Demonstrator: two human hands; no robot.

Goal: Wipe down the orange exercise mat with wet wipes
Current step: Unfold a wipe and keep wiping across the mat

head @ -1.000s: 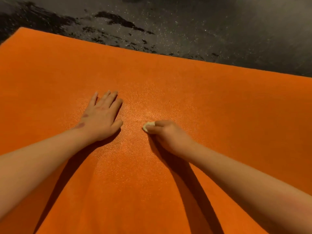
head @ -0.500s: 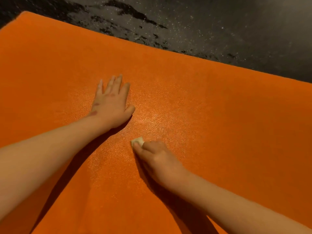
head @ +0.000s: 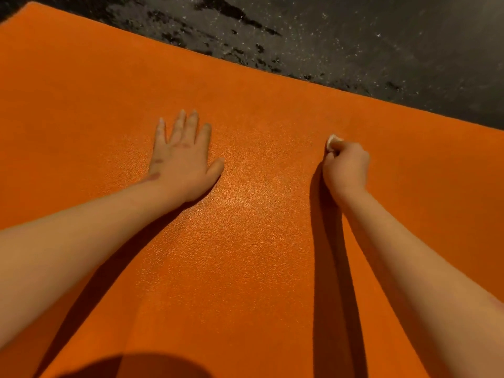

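Note:
The orange exercise mat (head: 259, 268) fills most of the head view, its far edge running from upper left down to the right. My left hand (head: 182, 159) lies flat on the mat with fingers straight and spread, palm down. My right hand (head: 346, 167) is curled into a fist on the mat to the right, gripping a small crumpled white wet wipe (head: 333, 141). Only a bit of the wipe sticks out past the knuckles and it presses on the mat. A faint wet sheen shows on the mat between the two hands.
Beyond the mat's far edge lies a dark speckled floor (head: 354, 36) with black blotches. A round shadow falls on the mat at the bottom edge, and long arm shadows run beside both forearms.
My right hand slid the wipe from close beside my left hand out to the right and farther away. My left hand stayed flat on the mat.

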